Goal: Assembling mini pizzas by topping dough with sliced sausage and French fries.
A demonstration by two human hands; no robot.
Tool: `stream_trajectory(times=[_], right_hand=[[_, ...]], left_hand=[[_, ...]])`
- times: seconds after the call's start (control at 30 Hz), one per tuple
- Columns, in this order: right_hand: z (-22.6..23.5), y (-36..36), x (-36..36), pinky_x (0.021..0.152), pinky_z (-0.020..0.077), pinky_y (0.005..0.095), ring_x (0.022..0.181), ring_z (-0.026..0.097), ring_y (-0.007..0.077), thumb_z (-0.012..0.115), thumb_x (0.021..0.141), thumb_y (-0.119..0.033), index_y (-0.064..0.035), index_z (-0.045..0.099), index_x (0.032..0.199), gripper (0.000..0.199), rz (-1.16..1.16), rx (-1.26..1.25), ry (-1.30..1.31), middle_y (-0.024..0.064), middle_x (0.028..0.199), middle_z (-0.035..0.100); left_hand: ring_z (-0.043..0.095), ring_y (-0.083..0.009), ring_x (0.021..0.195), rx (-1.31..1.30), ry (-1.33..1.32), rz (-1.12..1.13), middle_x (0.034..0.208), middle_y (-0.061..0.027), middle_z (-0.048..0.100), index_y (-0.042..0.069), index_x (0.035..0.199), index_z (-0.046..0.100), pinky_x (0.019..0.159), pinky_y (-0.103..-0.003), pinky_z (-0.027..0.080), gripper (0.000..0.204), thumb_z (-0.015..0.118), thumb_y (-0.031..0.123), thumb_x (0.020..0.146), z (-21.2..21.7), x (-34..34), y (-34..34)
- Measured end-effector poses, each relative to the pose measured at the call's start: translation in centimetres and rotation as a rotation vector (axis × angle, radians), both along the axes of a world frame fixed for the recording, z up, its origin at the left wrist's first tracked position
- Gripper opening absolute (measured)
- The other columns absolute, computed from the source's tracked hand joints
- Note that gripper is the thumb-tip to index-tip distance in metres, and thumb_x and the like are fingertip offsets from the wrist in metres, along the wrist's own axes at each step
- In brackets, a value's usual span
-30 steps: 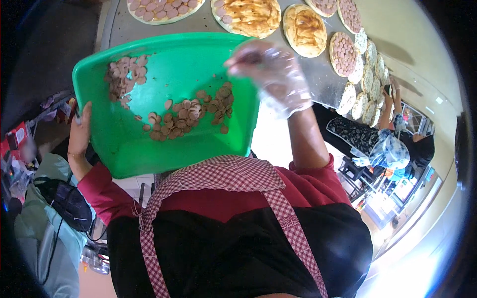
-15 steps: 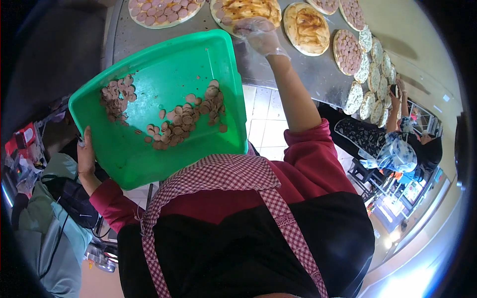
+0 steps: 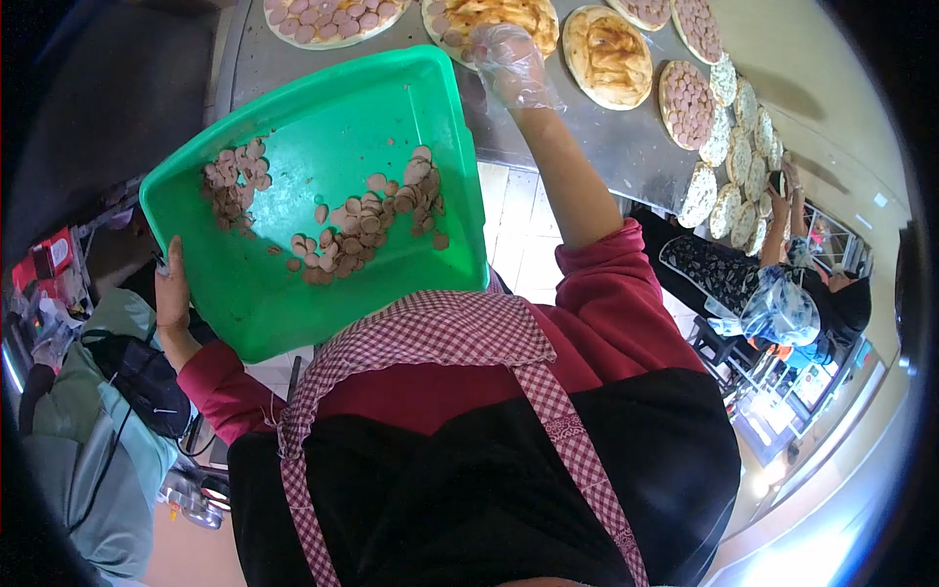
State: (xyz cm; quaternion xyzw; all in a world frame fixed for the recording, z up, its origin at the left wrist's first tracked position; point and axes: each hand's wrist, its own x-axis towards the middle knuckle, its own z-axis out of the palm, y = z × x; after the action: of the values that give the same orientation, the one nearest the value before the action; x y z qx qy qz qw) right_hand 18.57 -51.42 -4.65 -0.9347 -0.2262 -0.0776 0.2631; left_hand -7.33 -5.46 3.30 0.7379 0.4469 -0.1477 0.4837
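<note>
Fingers of the gloved right hand [image 3: 509, 61] pinch over a pizza [image 3: 494, 22]; left hand [image 3: 172, 293] grips the green tray [image 3: 323, 147].

A tray [image 3: 323, 186] sits at the person's chest, held at its left edge by the left hand [image 3: 172, 293], sausage slices [image 3: 367, 220] scattered in it. Beyond it, pizza bases [image 3: 606, 54] line the worktop [image 3: 587, 137]; the right hand [image 3: 509, 59] rests over one, right of the tray. A co-worker [image 3: 782, 293] stands far right.
</note>
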Motion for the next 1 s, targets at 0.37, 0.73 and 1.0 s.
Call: stream_trajectory(times=[0.37,0.73,1.0], right_hand=[[4.1,0.6,-0.7,0.07,0.0473,0.0373,0.079,0.059,0.0277,0.06,0.073,-0.018,-0.0058,0.062,0.083,0.015,0.002,0.003,0.156,0.011,0.081,0.062],[12.2,10.1,-12.6,0.071,0.0483,0.0388,0.08,0.059,0.0283,0.058,0.078,-0.017,-0.0061,0.062,0.093,0.019,0.587,-0.037,0.499,0.0131,0.085,0.059],[3.4,12.8,-17.0,0.071,0.0474,0.0407,0.086,0.058,0.0308,0.053,0.076,-0.018,-0.0073,0.06,0.087,0.017,0.751,-0.348,0.335,0.0147,0.09,0.057]], left_hand=[[0.052,-0.0132,0.091,0.115,-0.036,-0.049,0.102,-0.0068,0.057,-0.006,0.114,0.051,0.081,-0.027,0.04,0.055,0.049,0.042,0.088,0.3,0.6,-0.5],[0.056,-0.0245,0.098,0.184,-0.034,-0.219,0.1,-0.02,0.06,-0.009,0.109,0.054,0.085,-0.032,0.04,0.068,0.047,0.054,0.083,-0.4,-0.2,1.0],[0.058,-0.026,0.094,0.171,-0.038,-0.237,0.095,-0.0192,0.061,-0.003,0.109,0.056,0.084,-0.033,0.042,0.065,0.048,0.056,0.082,-0.5,0.1,1.0]])
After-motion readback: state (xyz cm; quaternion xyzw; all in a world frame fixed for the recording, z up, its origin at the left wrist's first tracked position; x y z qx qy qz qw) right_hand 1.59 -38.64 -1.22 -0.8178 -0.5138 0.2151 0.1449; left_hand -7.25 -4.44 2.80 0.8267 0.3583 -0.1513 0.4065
